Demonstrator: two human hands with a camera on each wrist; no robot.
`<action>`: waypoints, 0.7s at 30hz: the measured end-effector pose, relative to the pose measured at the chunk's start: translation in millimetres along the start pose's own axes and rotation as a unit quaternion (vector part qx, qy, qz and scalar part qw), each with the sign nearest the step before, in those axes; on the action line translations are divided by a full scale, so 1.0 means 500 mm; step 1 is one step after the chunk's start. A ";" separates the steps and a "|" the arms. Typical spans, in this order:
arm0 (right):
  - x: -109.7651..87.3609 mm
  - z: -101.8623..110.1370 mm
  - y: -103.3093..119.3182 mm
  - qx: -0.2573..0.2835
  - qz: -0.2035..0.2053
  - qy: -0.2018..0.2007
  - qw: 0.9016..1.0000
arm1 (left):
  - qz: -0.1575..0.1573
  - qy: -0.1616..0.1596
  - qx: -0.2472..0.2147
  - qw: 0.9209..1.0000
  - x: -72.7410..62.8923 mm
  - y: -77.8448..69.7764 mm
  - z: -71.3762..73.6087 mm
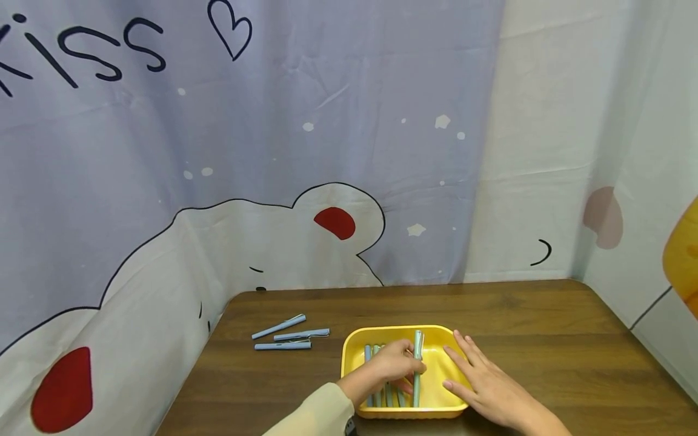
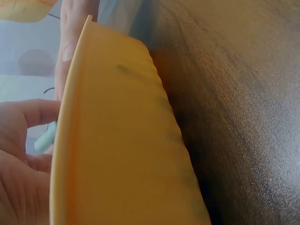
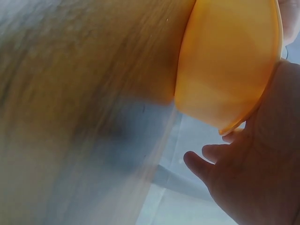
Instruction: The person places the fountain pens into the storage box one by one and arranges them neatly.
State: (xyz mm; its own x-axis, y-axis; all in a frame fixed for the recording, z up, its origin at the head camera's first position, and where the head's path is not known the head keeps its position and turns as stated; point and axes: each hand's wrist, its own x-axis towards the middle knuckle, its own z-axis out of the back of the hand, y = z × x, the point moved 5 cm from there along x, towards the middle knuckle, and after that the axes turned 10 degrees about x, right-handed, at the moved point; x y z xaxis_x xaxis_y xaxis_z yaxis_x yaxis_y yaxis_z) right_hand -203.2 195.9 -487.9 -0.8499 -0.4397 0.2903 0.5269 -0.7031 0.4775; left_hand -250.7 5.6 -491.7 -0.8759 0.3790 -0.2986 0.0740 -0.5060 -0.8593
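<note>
Lying well left of the action on the brown wood-grain table (image 1: pixel 518 339), 3 slim light-blue pens (image 1: pixel 302 334) show their metal clips! Inside the rounded yellow plastic tray (image 1: pixel 409 413), the left hand (image 1: pixel 394 363) pinches a glossy pale-green pen (image 1: pixel 417 389) near mid-length, blocking part of a row of blue and green pens (image 1: pixel 377 396); no exact count possible. Right hand (image 1: pixel 485 384) spreads its fingers wide at the right rim. From the left wrist, the tray's smooth wall hides most of the held pen. Behind hangs a creased, bear-printed fabric curtain (image 1: pixel 262 139).
</note>
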 end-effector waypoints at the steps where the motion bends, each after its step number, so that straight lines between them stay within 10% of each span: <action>1: 0.000 0.000 0.000 0.000 0.001 -0.001 1.000 | -0.001 0.005 -0.006 1.000 0.001 0.001 -0.001; 21: -0.002 0.000 -0.002 0.027 -0.011 0.017 0.999 | 0.014 0.004 0.020 1.000 0.016 -0.011 -0.035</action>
State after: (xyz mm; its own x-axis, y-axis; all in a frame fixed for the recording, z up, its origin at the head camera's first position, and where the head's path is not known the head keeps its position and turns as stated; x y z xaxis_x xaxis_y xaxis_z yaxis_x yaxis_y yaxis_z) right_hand -202.8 196.9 -488.7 -0.8604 -0.4435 0.2511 0.5058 -0.6823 0.5279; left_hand -249.5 25.0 -496.7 -0.8703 0.3695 -0.3258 0.0796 -0.5473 -0.8332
